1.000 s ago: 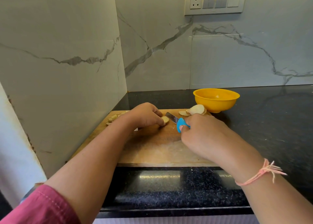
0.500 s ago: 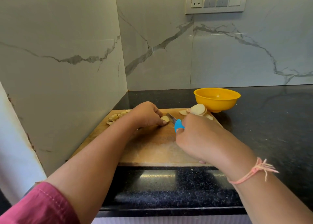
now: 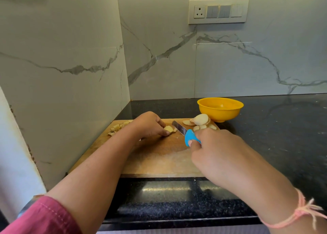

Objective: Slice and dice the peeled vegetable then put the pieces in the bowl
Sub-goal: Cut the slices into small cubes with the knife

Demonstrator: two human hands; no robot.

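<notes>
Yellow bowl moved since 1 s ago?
No. The yellow bowl still sits just past the far right corner of the cutting board, behind the slice pile.

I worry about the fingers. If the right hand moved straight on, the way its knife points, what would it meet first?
Most likely the left hand, which pinches a vegetable piece just beside the tip of the knife. Depth is unclear from one view.

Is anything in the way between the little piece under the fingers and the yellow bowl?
Yes. Between the piece the left hand holds and the yellow bowl lie the knife in the right hand and a pile of slices on the cutting board.
</notes>
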